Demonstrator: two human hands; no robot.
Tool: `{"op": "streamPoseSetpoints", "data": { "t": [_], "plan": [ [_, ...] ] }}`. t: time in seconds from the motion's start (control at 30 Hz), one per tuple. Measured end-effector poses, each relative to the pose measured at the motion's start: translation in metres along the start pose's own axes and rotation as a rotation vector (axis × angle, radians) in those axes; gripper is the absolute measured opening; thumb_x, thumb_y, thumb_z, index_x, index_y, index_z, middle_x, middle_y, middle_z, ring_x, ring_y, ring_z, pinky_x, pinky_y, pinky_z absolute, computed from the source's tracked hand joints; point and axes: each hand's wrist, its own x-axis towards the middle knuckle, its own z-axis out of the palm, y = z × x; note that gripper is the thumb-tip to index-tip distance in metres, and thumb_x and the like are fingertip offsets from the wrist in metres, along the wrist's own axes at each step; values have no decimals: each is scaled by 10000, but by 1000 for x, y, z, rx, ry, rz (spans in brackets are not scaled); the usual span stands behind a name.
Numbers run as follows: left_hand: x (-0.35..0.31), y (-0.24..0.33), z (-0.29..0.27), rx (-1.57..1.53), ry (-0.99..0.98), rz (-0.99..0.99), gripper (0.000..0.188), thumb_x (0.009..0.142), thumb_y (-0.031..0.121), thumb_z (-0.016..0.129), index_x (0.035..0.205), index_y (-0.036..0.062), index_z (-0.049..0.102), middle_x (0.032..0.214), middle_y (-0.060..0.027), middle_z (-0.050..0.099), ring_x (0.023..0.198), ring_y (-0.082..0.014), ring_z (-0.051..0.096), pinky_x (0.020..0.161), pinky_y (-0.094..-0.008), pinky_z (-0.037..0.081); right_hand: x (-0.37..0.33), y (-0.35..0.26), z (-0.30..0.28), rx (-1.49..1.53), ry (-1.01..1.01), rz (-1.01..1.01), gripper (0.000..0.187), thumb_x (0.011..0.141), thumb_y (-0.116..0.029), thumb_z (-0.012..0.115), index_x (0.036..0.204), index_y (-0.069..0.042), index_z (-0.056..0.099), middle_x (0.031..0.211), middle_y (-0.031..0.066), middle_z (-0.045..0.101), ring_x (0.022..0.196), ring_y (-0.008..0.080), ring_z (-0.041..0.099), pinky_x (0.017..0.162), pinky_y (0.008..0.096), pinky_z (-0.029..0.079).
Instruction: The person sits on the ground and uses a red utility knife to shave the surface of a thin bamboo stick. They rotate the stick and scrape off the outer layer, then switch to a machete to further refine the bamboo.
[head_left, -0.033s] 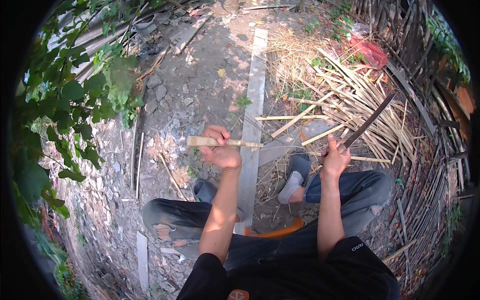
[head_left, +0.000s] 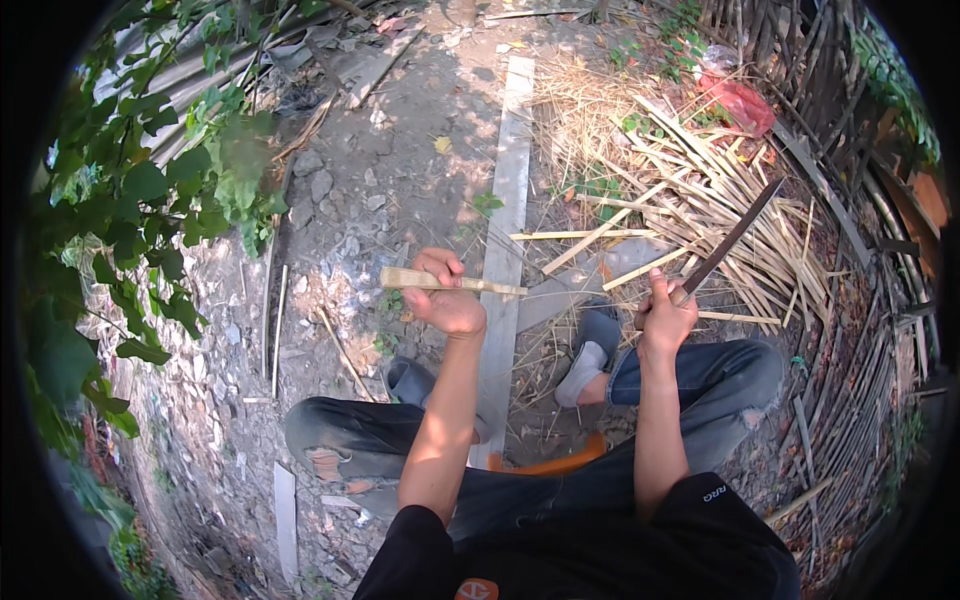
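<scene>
My left hand [head_left: 447, 295] is closed around a pale split piece of bamboo [head_left: 400, 278], held level. Its wide end sticks out to the left, and its thin end points right, over a long grey board [head_left: 507, 190]. In my right hand [head_left: 667, 318] is a long knife [head_left: 737, 236] with a dark blade, gripped by its handle. The blade slants up to the right, in front of a heap of bamboo strips [head_left: 700, 200], and stays apart from the piece in my left hand.
I sit low with knees apart, an orange seat edge [head_left: 560, 460] beneath me. Leafy plants [head_left: 140, 240] hang at the left. Stacked sticks [head_left: 850, 420] line the right side. A red bag [head_left: 738, 103] lies behind the strips. Stones [head_left: 320, 185] and loose sticks litter the ground.
The knife's tip has swung slightly left and my right hand has shifted a little. The bamboo piece and my left hand have moved slightly right. Both grips are the same.
</scene>
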Motion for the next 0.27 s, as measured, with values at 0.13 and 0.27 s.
{"op": "streamPoseSetpoints", "data": {
  "t": [0.13, 0.27],
  "plan": [
    [-12, -29, 1, 70, 24, -79, 707, 995, 756, 340, 733, 108, 447, 768, -78, 509, 674, -127, 389, 676, -272, 337, -27, 3, 5, -84, -278, 34, 306, 976, -190, 777, 837, -117, 515, 571, -15, 493, 432, 83, 473, 365, 268, 316],
    [-12, -36, -3, 57, 1, -78, 730, 1000, 764, 289, 745, 99, 449, 767, -77, 506, 709, -141, 409, 714, -320, 356, -46, 14, 3, -146, -491, 127, 262, 997, -208, 753, 862, -72, 576, 546, -23, 488, 406, 69, 452, 393, 245, 350]
  ]
}}
